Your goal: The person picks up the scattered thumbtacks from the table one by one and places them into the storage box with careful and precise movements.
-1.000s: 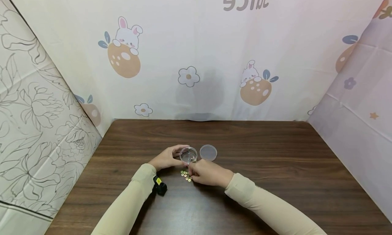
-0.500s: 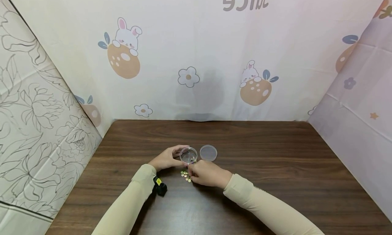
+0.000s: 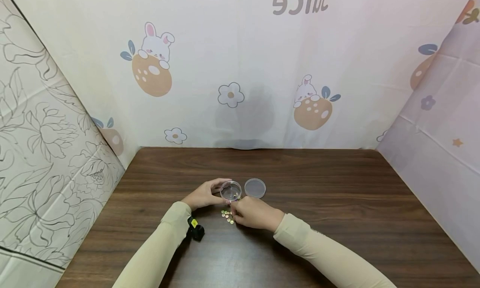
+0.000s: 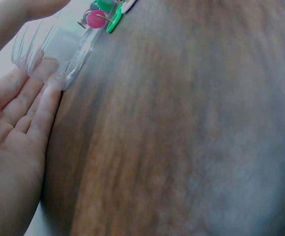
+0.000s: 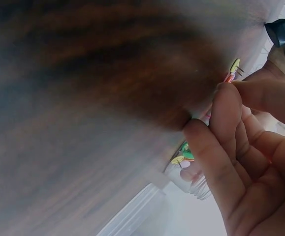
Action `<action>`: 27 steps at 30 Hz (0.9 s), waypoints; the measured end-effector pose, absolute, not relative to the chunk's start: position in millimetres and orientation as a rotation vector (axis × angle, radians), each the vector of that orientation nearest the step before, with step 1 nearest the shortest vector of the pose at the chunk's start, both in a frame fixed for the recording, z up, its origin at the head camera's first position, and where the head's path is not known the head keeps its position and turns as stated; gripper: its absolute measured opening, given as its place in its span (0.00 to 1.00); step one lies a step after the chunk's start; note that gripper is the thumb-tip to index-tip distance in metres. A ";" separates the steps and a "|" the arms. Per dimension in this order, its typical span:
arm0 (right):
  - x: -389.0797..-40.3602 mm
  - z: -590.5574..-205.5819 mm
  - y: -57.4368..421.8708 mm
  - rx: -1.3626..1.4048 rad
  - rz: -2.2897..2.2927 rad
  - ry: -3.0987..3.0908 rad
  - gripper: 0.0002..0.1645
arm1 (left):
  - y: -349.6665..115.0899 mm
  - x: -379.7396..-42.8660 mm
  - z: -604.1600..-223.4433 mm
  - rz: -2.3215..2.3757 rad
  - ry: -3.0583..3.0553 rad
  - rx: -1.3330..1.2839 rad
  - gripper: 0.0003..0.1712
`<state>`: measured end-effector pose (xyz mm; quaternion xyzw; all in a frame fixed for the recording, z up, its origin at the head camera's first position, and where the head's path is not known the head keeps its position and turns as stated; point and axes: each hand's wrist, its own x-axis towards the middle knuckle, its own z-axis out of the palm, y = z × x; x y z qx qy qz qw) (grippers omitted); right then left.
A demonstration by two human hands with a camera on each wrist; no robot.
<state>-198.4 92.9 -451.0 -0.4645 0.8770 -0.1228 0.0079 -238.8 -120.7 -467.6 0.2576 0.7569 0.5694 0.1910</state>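
My left hand [image 3: 206, 194] holds a clear round plastic container [image 3: 227, 189] by its side, thumb and fingers curled about it. A few thumbtacks [image 3: 236, 195] show through it at its near right. In the left wrist view, a pink thumbtack [image 4: 95, 18] and green ones overlap the container's edge. Close in front, my right hand [image 3: 256, 213] bends over a small group of thumbtacks [image 3: 227, 215] lying on the table. Its thumb and forefinger pinch at a reddish thumbtack [image 5: 228, 77], mostly hidden by the fingertips. A yellow thumbtack [image 5: 235, 65] shows just beyond them.
The container's clear round lid [image 3: 255, 188] lies flat on the brown wooden table [image 3: 337, 196], right of the container. A black wrist camera [image 3: 196, 229] sits at the left cuff. Patterned cloth [image 3: 195, 63] hangs behind the table and along both sides.
My right wrist has shifted very slightly left, its fingers staying by the thumbtacks. The left hand, container and lid keep their places.
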 end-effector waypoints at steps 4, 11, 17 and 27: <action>-197.2 -448.4 93.4 -1.449 -0.413 2.735 0.06 | -120.7 -238.9 -467.9 1.596 2.135 0.721 0.42; -197.1 -445.2 95.6 -1.425 -0.494 2.684 0.06 | -120.6 -239.5 -467.6 1.585 2.144 0.711 0.42; -199.1 -447.4 96.8 -1.434 -0.525 2.666 0.07 | -120.3 -239.5 -467.2 1.586 2.150 0.716 0.42; -202.6 -445.3 100.9 -1.411 -0.570 2.673 0.05 | -120.7 -239.6 -469.5 1.588 2.152 0.705 0.42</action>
